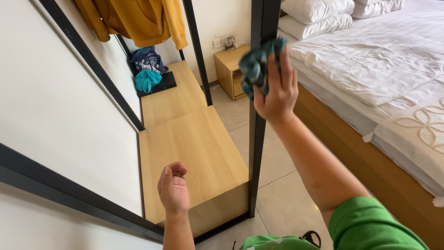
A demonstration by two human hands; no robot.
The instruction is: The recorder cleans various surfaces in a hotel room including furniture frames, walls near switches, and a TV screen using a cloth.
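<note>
Right hand [275, 95] gripped a crumpled teal cloth [257, 65] pressed against the black upright frame post [259, 139], right of the wooden shelf [194, 153], while the left hand [173, 187] hung empty, fingers loosely curled, over the shelf's near edge.

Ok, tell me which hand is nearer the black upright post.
Right. The right hand presses a teal cloth against the post; the left hand hangs lower, apart, over the wooden bench.

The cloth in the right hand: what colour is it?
Dark teal; the cloth shows best in the head view, bunched in the right hand against the black post.
</note>
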